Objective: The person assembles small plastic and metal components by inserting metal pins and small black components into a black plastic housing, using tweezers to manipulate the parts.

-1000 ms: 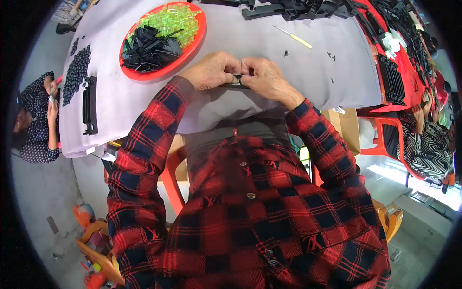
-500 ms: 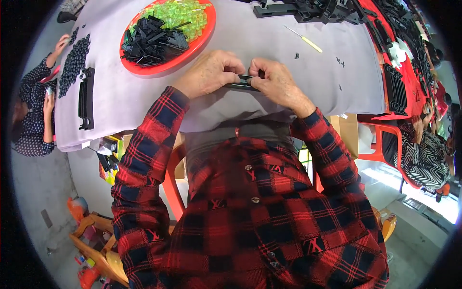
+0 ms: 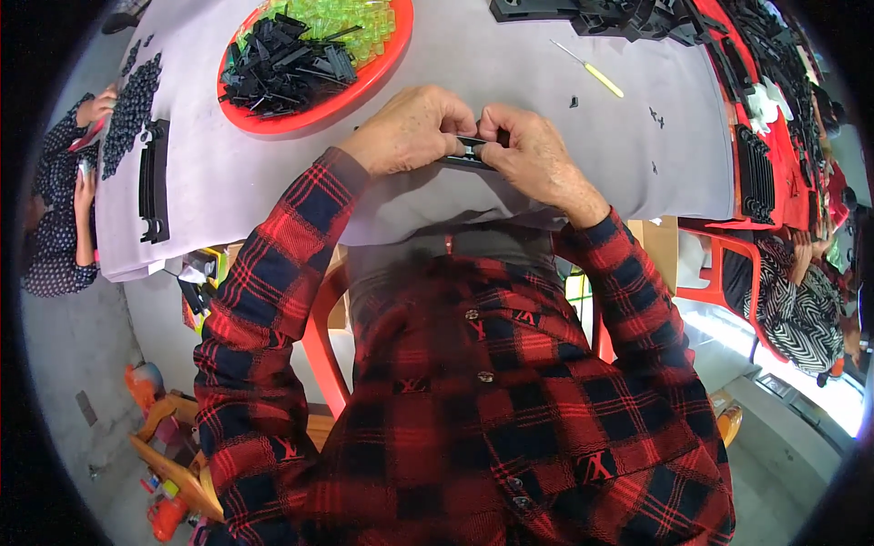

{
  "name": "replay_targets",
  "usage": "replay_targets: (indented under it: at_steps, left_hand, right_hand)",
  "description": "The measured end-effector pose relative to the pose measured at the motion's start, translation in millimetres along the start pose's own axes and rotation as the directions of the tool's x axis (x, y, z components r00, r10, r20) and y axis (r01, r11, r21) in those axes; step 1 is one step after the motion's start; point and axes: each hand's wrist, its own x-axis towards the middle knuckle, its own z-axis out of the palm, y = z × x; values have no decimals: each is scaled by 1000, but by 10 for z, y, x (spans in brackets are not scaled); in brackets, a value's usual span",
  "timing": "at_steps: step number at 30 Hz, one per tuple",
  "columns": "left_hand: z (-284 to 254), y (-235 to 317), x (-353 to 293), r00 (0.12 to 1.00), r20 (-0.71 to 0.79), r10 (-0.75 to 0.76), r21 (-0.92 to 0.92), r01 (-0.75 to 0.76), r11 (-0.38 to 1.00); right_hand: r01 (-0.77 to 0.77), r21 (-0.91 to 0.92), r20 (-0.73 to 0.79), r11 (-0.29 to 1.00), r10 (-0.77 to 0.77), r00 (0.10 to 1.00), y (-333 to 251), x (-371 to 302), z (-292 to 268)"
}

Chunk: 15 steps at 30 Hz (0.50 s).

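A long black plastic part lies between my hands near the table's front edge, partly hidden by the fingers. My left hand is closed on its left end, thumb pressed along the top. On the other end, my right hand grips with curled fingers and its thumb on the part. A small pale bit shows between the two thumbs; I cannot make out what it is. Left of my hands sits a red oval tray, heaped with small black plastic pieces and clear yellow-green pieces.
A yellow-handled screwdriver-like tool lies far right, with small black bits nearby. Black parts are stacked at the back and right side. More long black parts and small round black pieces lie left, near a person.
The view has shifted slightly. Both hands keep hold of the black part, which is tilted a little differently, and the pale bit between the thumbs shows more clearly.
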Motion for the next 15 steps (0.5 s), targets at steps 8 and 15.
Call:
replay_targets:
  at_steps: [8, 15]
  left_hand:
    - [28, -18, 15, 999, -2, 39, 28, -39, 999]
    - [19, 39, 1, 1000, -10, -13, 14, 13, 1000]
  right_hand:
    - [-23, -20, 3, 1000, 23, 1000, -44, 16, -17]
    - [-96, -37, 42, 995, 97, 994, -125, 33, -30]
